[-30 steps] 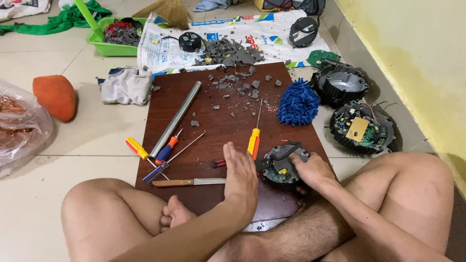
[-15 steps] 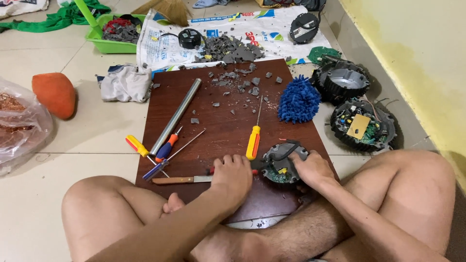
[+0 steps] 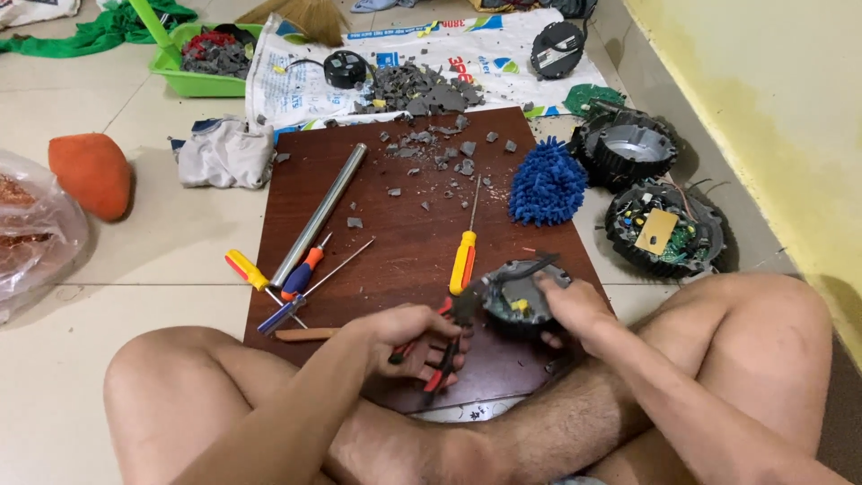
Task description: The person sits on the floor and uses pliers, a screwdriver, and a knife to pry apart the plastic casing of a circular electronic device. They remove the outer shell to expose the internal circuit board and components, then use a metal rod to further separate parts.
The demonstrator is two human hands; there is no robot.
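Head view: we see the left hand curled shut around red-handled pliers, whose jaws point far-right toward the round grey housing. The right hand clasps that housing from the right. Both rest on the near edge of the brown board, right of a yellow-handled screwdriver.

The scene is viewed from a single head-worn camera, angled steeply down and forward over crossed legs. The brown board is seen close, centred; the yellow wall is caught at far right.
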